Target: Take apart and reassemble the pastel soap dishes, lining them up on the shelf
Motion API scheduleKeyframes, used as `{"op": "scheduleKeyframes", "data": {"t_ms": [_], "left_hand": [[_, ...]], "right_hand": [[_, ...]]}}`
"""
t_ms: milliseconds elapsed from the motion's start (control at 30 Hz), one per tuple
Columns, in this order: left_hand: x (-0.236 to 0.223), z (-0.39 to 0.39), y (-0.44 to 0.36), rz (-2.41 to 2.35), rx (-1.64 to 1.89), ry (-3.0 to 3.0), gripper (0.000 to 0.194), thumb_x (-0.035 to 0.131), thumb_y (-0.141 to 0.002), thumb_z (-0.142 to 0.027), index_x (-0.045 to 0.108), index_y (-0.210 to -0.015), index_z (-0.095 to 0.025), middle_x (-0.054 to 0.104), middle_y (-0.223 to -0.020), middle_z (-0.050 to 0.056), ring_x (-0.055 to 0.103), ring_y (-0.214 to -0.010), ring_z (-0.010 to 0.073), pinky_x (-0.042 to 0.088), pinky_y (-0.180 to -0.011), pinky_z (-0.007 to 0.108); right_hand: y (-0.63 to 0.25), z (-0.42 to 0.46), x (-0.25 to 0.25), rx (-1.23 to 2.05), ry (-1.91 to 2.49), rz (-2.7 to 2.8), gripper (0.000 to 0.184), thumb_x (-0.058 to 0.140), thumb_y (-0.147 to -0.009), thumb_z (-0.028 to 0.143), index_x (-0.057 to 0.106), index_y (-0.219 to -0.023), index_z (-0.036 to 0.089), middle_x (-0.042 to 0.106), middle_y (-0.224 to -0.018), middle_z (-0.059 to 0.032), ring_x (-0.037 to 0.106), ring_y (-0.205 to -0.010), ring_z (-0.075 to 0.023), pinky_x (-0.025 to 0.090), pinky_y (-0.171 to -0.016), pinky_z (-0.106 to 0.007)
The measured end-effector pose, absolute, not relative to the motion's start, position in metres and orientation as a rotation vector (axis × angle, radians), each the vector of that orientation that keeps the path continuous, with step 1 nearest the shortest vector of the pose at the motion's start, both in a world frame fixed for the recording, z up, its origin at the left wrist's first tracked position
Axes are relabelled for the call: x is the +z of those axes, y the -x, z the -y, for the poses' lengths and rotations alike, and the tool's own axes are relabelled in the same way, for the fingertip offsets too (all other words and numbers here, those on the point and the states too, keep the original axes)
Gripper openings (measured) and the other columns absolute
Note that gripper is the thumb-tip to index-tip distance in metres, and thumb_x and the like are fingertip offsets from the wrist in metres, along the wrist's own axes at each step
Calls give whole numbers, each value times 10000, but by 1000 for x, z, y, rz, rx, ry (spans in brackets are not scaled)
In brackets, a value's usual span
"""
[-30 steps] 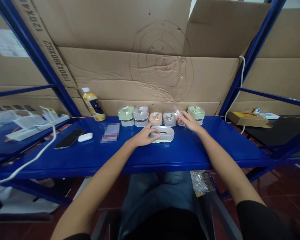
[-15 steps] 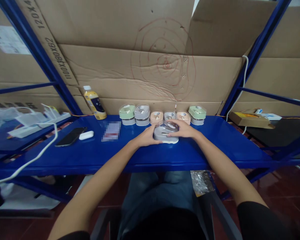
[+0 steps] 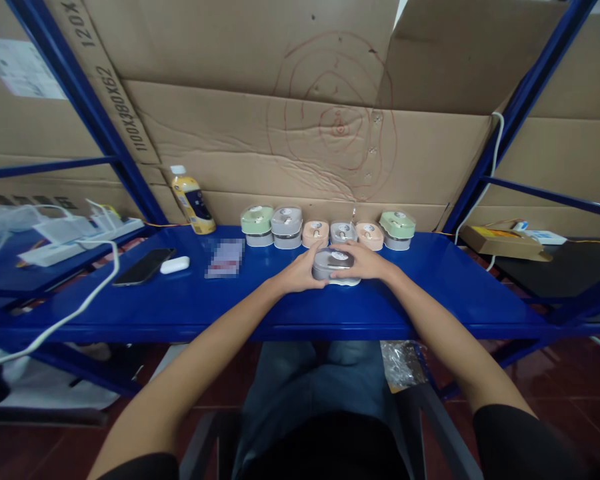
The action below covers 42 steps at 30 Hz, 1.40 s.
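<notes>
A grey oval box with a clear lid sits in front of me between both hands, a round label showing under its lid. My left hand curves round its left side, thumb low at the front. Around the right side wraps my right hand, with fingers over the lid's far edge and thumb at the front. A white base edge shows beneath the box. Behind stands a row of similar boxes: a green stack, a grey stack, peach boxes, a grey box and another green stack.
All this stands on a blue shelf backed by cardboard. To the left are a yellow bottle, a blurred card, a white earphone case, a phone and a power strip. An opened carton lies right.
The clear lid, raised and tilted before, now lies lower and flatter on the grey box. Both hands keep hold of it. The view has shifted slightly.
</notes>
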State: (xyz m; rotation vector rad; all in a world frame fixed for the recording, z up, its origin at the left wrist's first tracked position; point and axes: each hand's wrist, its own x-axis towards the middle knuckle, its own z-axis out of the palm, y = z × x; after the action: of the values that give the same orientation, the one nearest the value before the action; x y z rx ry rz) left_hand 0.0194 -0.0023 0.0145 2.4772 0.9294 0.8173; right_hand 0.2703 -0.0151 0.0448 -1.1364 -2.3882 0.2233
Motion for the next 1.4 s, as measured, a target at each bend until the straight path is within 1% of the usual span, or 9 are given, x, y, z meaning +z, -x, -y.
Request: {"op": "scheduleKeyframes", "data": {"t_ms": [300, 567, 700, 833, 1000, 1100, 1200, 1300, 1400], "left_hand": [[15, 0, -19, -829, 842, -2489, 1095, 886, -717, -523, 322, -1601, -206, 429, -1636, 192, 399, -1528, 399, 357, -1238, 570], [8, -8, -21, -845, 866, -2316, 1123, 965, -582, -516, 427, -1512, -190, 570, -1512, 192, 540, -1413, 405, 443, -1167, 561], [11, -9, -18, -798, 857, -2353, 1026, 954, -605, -502, 488, -1473, -218, 604, -1486, 154, 574, -1383, 381, 450, -1165, 556], [12, -12, -12, -833, 875, -2332, 1054, 962, -593, -497, 480, -1483, -205, 594, -1498, 177, 562, -1397, 393, 427, -1183, 590], [12, -17, -10, -727, 1044, -2123, 1075, 927, -658, -466, 372, -1543, -215, 560, -1515, 216, 581, -1386, 361, 463, -1166, 586], [15, -22, -11, -823, 1279, -2067, 942, 818, -803, -441, 302, -1562, -227, 586, -1471, 206, 614, -1347, 314, 498, -1141, 563], [18, -23, -8, -994, 1441, -2132, 733, 728, -883, -392, 378, -1495, -192, 623, -1398, 189, 650, -1280, 293, 526, -1113, 528], [21, -18, -6, -1129, 1424, -2328, 539, 675, -912, -357, 498, -1390, -181, 643, -1355, 167, 646, -1263, 302, 518, -1115, 521], [21, -14, -8, -1134, 1282, -2547, 478, 611, -940, -340, 523, -1382, -181, 605, -1420, 163, 581, -1354, 314, 469, -1168, 513]], "right_hand": [[-263, 26, 57, 247, 1289, 2425, 933, 828, -718, 719, 561, -1519, 322, 671, -1171, -116, 662, -1076, -343, 527, -953, -500], [-256, 35, 61, 97, 1369, 2471, 919, 813, -722, 741, 555, -1524, 374, 678, -1087, -103, 680, -994, -347, 537, -880, -472], [-262, 33, 57, 133, 1350, 2488, 954, 795, -741, 743, 506, -1560, 349, 682, -1182, -126, 684, -1050, -361, 550, -915, -492], [-277, 27, 50, 302, 1159, 2527, 1116, 889, -660, 664, 421, -1609, 309, 607, -1454, -140, 607, -1287, -399, 515, -1055, -551], [-289, 23, 60, 337, 1019, 2426, 935, 876, -726, 546, 515, -1542, 266, 606, -1495, -125, 583, -1351, -364, 430, -1160, -563], [-298, 18, 73, 191, 1116, 2270, 859, 845, -762, 548, 538, -1521, 289, 653, -1413, -111, 603, -1299, -367, 442, -1137, -563], [-308, 2, 83, -92, 1410, 2000, 891, 833, -760, 574, 526, -1525, 235, 638, -1321, -181, 608, -1222, -420, 476, -1054, -575], [-313, -22, 84, -293, 1653, 1805, 863, 825, -760, 558, 541, -1477, 172, 599, -1267, -234, 577, -1191, -458, 478, -992, -589], [-308, -42, 77, -398, 1748, 1771, 772, 811, -771, 553, 585, -1367, 118, 584, -1266, -276, 535, -1211, -474, 442, -1008, -619]]}}
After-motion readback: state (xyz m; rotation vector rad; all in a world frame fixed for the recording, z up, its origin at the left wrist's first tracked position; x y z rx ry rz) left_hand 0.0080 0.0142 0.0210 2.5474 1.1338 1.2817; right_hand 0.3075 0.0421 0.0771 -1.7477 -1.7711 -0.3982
